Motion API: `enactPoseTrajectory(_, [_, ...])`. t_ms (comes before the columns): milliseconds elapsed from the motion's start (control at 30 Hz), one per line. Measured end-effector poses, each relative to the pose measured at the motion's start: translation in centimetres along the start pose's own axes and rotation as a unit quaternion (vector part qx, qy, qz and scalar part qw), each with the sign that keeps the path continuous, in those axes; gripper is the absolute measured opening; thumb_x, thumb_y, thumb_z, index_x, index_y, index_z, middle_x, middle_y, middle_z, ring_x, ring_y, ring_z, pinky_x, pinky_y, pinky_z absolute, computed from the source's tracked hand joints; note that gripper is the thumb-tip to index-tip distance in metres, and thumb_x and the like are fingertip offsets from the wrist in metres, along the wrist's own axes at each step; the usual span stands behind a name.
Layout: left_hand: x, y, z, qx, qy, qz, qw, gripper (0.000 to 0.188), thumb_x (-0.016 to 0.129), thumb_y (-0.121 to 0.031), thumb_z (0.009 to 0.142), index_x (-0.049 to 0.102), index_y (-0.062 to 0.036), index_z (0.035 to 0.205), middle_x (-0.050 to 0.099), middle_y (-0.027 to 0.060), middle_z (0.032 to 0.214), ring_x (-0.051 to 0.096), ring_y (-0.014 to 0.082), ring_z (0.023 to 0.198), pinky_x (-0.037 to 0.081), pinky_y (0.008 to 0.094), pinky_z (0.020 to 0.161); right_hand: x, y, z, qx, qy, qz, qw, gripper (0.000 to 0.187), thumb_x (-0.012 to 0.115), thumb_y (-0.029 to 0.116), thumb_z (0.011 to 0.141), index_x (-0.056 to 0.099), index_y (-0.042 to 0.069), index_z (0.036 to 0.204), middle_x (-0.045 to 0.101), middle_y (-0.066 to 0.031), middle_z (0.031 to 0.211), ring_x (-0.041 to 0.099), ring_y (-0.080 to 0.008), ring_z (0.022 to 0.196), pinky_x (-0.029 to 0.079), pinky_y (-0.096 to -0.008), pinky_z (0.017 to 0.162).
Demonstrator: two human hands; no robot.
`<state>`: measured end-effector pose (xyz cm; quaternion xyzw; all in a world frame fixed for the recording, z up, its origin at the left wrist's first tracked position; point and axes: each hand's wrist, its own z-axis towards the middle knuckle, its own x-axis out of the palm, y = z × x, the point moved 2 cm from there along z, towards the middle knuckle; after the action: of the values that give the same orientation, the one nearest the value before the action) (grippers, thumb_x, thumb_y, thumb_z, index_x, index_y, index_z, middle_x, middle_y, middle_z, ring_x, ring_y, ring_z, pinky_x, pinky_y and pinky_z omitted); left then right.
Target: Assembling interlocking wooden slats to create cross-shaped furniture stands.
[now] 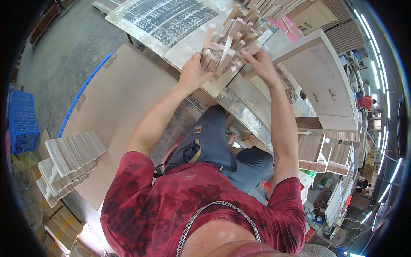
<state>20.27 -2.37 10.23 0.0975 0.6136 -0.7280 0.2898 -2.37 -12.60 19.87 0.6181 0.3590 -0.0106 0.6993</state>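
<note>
A loose heap of pale wooden sticks lies on the worktable in front of me, many with square-cut ends facing me. My left hand is at the heap's near left side, its fingers and thumb closed around a few stick ends. On the heap's right side, my right hand grips the end of a stick between thumb and fingers. Both arms reach forward. Some fingertips are hidden behind the wood, so how many sticks each hand holds cannot be made out.
The worktable has a dark, marked sheet at its far left. To the right stands a large wooden panel assembly. A brown board is on my left, with stacked wooden strips and a blue crate nearby.
</note>
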Motion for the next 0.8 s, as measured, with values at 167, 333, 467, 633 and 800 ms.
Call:
enactPoseTrajectory(167, [-0.4, -0.2, -0.8, 0.082, 0.059, -0.022, 0.995, 0.100, 0.091, -0.041, 0.064, 0.040, 0.0076, 0.135, 0.052, 0.0264, 0.133, 0.054, 0.0400, 0.123, 0.047, 0.0438, 0.103, -0.3, -1.2, 0.0, 0.074, -0.043, -0.066, 0.994, 0.051, 0.062, 0.050, 0.097, 0.069, 0.000, 0.105, 0.069, -0.0097, 0.091, 0.063, -0.0174, 0.084, 0.050, -0.0320, 0.079])
enactPoseTrajectory(333, [-0.1, -2.2, -1.7, -0.009, 0.013, -0.021, 1.000, 0.110, 0.093, -0.047, 0.060, 0.037, 0.0077, 0.138, 0.048, 0.0284, 0.137, 0.052, 0.0415, 0.126, 0.046, 0.0445, 0.104, 2.3, 1.3, -1.1, -0.054, -0.123, -0.068, 0.989, 0.055, 0.053, 0.054, 0.101, 0.068, 0.001, 0.105, 0.066, -0.0039, 0.091, 0.058, -0.0152, 0.085, 0.047, -0.0298, 0.080])
enactPoseTrajectory(467, [0.4, -3.1, -1.7, -0.028, -0.049, 0.018, 0.998, 0.104, 0.092, -0.047, 0.061, 0.041, 0.0069, 0.133, 0.054, 0.0255, 0.128, 0.056, 0.0395, 0.119, 0.048, 0.0450, 0.099, 2.4, -1.3, -0.4, 0.040, -0.142, -0.132, 0.980, 0.068, 0.048, 0.059, 0.099, 0.071, -0.004, 0.095, 0.070, -0.0237, 0.082, 0.069, -0.0367, 0.088, 0.050, -0.0416, 0.082])
enactPoseTrajectory(633, [0.5, -1.5, -1.3, -0.026, -0.069, 0.023, 0.997, 0.091, 0.091, -0.042, 0.064, 0.046, 0.0051, 0.127, 0.060, 0.0227, 0.118, 0.062, 0.0377, 0.110, 0.051, 0.0445, 0.093, 3.3, -3.1, 0.1, 0.077, -0.186, -0.064, 0.977, 0.082, 0.040, 0.066, 0.098, 0.072, -0.009, 0.088, 0.070, -0.0286, 0.085, 0.068, -0.0445, 0.091, 0.049, -0.0466, 0.086])
enactPoseTrajectory(800, [2.4, -2.2, -0.7, -0.020, -0.069, 0.021, 0.997, 0.072, 0.089, -0.033, 0.067, 0.053, 0.0031, 0.118, 0.063, 0.0208, 0.109, 0.064, 0.0347, 0.102, 0.051, 0.0434, 0.088, 2.5, -4.0, -1.3, 0.052, -0.199, -0.127, 0.970, 0.075, 0.039, 0.059, 0.101, 0.071, -0.008, 0.092, 0.070, -0.0295, 0.090, 0.068, -0.0483, 0.085, 0.052, -0.0512, 0.084])
